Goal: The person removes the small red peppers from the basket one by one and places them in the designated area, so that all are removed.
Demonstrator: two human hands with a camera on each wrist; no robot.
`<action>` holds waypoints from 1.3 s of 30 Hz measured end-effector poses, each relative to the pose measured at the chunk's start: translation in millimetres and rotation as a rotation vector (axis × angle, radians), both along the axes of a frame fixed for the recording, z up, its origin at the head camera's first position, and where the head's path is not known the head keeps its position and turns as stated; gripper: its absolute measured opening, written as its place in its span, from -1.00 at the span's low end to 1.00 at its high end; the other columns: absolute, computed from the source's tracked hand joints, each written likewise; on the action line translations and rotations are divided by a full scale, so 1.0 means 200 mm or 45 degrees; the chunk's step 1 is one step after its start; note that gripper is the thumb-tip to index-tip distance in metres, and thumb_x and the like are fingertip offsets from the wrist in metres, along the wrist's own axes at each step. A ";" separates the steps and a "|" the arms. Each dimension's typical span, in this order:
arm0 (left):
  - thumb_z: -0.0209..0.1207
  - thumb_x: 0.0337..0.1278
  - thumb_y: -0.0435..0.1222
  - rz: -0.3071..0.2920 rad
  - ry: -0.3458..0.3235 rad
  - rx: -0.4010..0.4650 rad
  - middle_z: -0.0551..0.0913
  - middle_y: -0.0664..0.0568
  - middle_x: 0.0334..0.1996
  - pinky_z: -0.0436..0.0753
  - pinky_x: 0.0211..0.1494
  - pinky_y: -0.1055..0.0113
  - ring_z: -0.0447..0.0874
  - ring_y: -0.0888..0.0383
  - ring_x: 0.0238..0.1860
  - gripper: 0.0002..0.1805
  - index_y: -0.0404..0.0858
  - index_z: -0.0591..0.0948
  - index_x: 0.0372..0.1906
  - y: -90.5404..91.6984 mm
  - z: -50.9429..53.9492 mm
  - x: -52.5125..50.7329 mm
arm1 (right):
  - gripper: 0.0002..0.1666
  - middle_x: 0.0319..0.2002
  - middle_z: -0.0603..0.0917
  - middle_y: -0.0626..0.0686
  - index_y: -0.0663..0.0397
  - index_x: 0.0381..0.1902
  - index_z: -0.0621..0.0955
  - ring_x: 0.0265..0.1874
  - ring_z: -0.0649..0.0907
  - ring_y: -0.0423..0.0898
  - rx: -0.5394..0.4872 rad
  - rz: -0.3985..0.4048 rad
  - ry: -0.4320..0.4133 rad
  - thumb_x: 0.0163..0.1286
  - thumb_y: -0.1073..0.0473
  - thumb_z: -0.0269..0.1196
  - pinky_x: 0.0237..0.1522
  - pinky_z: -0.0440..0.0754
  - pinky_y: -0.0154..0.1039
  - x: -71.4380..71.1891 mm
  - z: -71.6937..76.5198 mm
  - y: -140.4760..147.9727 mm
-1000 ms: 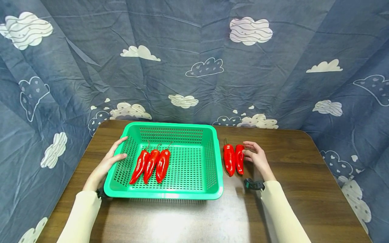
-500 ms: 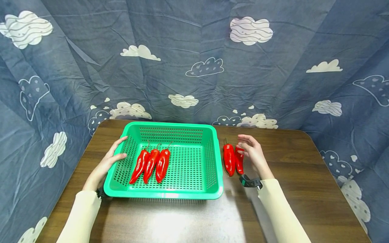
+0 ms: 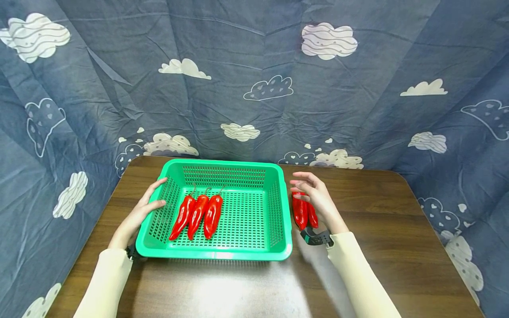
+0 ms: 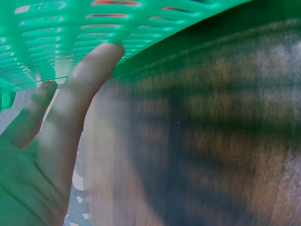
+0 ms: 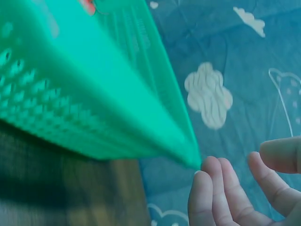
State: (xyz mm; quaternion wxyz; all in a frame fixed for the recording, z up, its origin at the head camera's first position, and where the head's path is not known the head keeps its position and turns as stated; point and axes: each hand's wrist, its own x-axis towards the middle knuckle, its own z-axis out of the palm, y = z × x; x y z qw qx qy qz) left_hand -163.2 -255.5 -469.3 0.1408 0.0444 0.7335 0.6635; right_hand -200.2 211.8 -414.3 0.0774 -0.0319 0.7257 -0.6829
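A green plastic basket (image 3: 246,255) with slotted walls stands on the table. Inside, towards its left side, lie three long red peppers (image 3: 198,218) side by side, stems pointing away from me. My left hand (image 3: 139,212) is at the basket's left rim with extended fingers; in the left wrist view a fingertip (image 4: 110,52) meets the slotted outer wall. To the right of the basket lie two more peppers, the nearer one (image 3: 300,214) and a second pepper (image 3: 313,217), their upper ends hidden by my right hand (image 3: 318,198). That hand hovers over them, fingers spread and slightly bent, holding nothing.
The brown wooden table (image 3: 381,229) extends right of the hand and in front of the basket. A blue curtain (image 3: 270,119) with white clouds hangs along the table's back edge. A dark wrist strap (image 3: 317,237) sits below my right hand.
My right hand has moved left, from beside the outer loose pepper to above both loose peppers, covering their upper ends. The left hand, basket and peppers have stayed in place.
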 end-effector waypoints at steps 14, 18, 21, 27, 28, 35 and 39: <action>-0.04 0.38 -0.31 0.004 0.044 -0.054 -0.28 0.00 0.49 0.27 0.20 0.02 -0.07 -0.14 0.36 -0.28 0.13 -0.02 0.52 0.00 -0.01 -0.01 | -0.57 -0.05 0.60 0.24 0.39 0.22 0.37 -0.22 0.67 -0.03 0.010 0.159 -0.013 0.46 0.28 0.02 -0.06 0.57 0.03 0.02 0.06 -0.27; -0.05 0.39 -0.31 -0.001 0.038 -0.042 -0.27 -0.01 0.49 0.39 0.08 0.20 0.05 -0.15 0.32 -0.28 0.13 -0.03 0.52 0.00 0.00 -0.01 | -0.58 -0.04 0.60 0.25 0.37 0.21 0.38 -0.19 0.67 0.03 0.004 0.195 -0.024 0.46 0.29 0.01 -0.03 0.54 0.11 0.01 0.07 -0.34; -0.04 0.38 -0.32 -0.003 0.053 -0.046 -0.29 -0.01 0.49 0.34 0.12 0.13 0.00 -0.15 0.34 -0.27 0.11 -0.04 0.52 0.01 0.00 -0.01 | -0.59 -0.01 0.57 0.32 0.35 0.20 0.40 -0.18 0.67 0.07 0.010 0.217 -0.026 0.46 0.29 0.00 -0.03 0.54 0.10 0.01 0.07 -0.38; -0.03 0.36 -0.35 -0.001 0.094 -0.042 -0.29 -0.02 0.50 0.06 0.26 -0.18 -0.21 -0.14 0.40 -0.26 0.03 -0.04 0.53 0.00 0.00 -0.02 | -0.60 0.02 0.54 0.41 0.36 0.20 0.40 -0.19 0.67 0.08 0.004 0.246 -0.032 0.46 0.29 -0.01 -0.03 0.53 0.12 0.00 0.06 -0.45; -0.03 0.35 -0.36 0.000 0.099 -0.044 -0.29 -0.02 0.50 0.02 0.27 -0.21 -0.24 -0.14 0.41 -0.26 0.02 -0.04 0.53 0.00 0.00 -0.02 | -0.59 0.01 0.54 0.41 0.37 0.20 0.40 -0.20 0.67 0.07 -0.001 0.247 -0.034 0.45 0.30 -0.01 -0.03 0.53 0.12 0.00 0.05 -0.46; -0.05 0.38 -0.31 0.002 0.023 -0.036 -0.25 -0.05 0.48 0.36 0.14 -0.01 0.08 -0.19 0.30 -0.27 0.15 -0.03 0.51 0.00 0.00 -0.01 | -0.60 -0.03 0.58 0.35 0.33 0.20 0.41 -0.15 0.65 0.20 0.003 0.232 -0.063 0.44 0.32 -0.02 -0.05 0.55 0.11 -0.01 0.03 -0.53; -0.06 0.39 -0.28 0.006 -0.008 -0.010 -0.20 -0.07 0.46 0.51 -0.01 0.15 0.26 -0.16 0.18 -0.29 0.20 -0.02 0.51 -0.01 0.00 0.00 | -0.59 -0.03 0.58 0.36 0.34 0.19 0.42 -0.08 0.60 0.31 0.016 0.234 -0.085 0.42 0.34 -0.01 -0.07 0.56 0.08 -0.01 0.01 -0.58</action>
